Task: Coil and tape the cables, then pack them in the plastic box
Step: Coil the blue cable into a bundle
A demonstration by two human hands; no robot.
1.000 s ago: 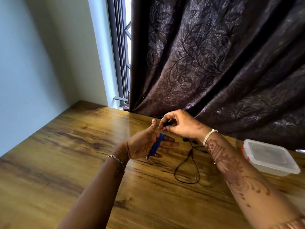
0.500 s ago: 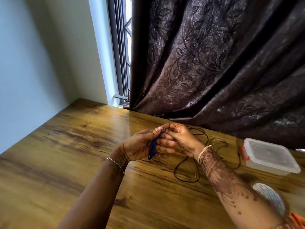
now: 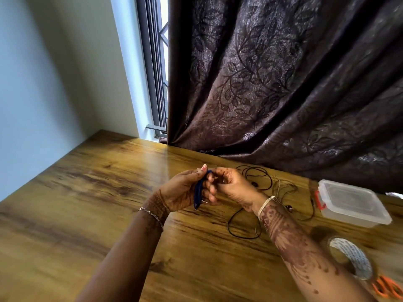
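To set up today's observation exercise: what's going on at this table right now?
A person is coiling a blue cable: the left hand holds the bundle upright and the right hand seems to pinch its top end. Black cables lie loose on the wooden table. The plastic box sits at the right, lid on, with a tape roll and orange scissors nearer.

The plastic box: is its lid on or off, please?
On: the clear lid sits flat on the plastic box, covering its top.
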